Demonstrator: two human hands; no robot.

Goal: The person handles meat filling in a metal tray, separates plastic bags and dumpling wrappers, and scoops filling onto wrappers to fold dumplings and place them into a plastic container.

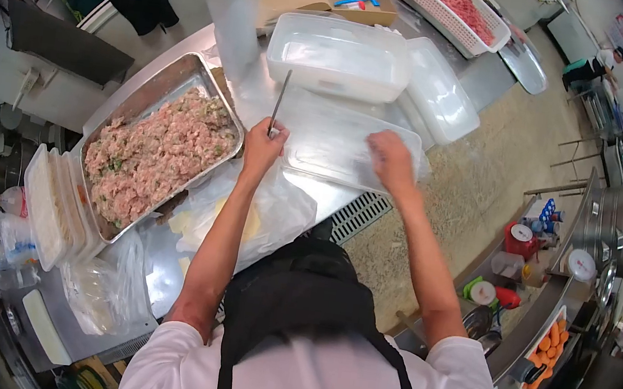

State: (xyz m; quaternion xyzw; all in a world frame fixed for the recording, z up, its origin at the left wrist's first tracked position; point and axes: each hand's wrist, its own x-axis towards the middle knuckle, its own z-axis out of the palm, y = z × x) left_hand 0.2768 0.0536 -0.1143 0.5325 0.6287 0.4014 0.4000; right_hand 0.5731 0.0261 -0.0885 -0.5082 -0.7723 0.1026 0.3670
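Observation:
My left hand [264, 145] is closed around a thin, dark, narrow stick or spatula [283, 96], which points up and away from me. My right hand [392, 162] is over the right part of a shallow clear plastic tray or lid [330, 146]; its fingers are blurred, and I cannot tell whether it touches the plastic. Left of my left hand, a metal pan [197, 61] holds minced meat filling [156, 150] with green bits. A plastic bag [279, 204] with pale yellow pieces, perhaps wrappers, lies beneath my left forearm.
Beyond the tray stand a clear plastic box [334, 79] and another clear container [442, 90]. A cardboard box [359, 10] and a white basket [487, 54] of minced meat sit at the back. Stacked containers [50, 207] flank the pan. Another person [600, 67] stands far right.

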